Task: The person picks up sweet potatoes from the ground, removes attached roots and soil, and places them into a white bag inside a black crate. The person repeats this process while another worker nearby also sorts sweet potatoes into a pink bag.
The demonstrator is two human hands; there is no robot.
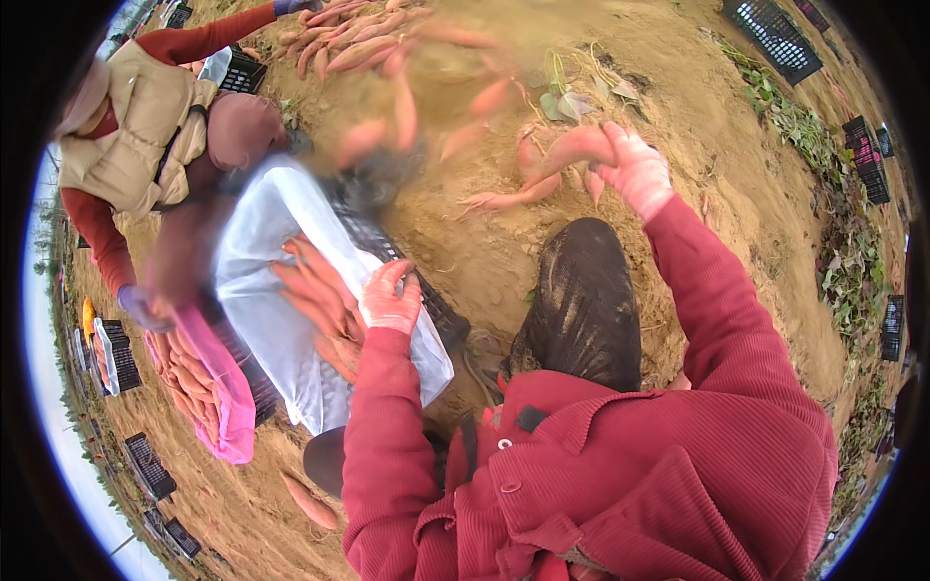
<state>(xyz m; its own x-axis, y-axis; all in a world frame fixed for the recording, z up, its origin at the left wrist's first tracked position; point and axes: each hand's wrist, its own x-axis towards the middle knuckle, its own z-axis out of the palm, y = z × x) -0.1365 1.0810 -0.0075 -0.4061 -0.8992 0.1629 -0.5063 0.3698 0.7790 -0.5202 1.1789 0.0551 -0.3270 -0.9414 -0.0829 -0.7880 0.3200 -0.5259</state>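
Observation:
My right hand, in a whitish-pink glove, grips one end of a large sweet potato just above the soil. Under and around it lie more sweet potatoes with thin roots. My left hand, gloved alike, has its fingers bent over the edge of a white plastic liner at the side of a black plastic crate. Several sweet potatoes lie inside that liner.
A co-worker in a beige vest crouches at the left, a gloved hand at a pink-lined crate of sweet potatoes. A sweet potato pile lies ahead. Green vines and a black crate are at the right.

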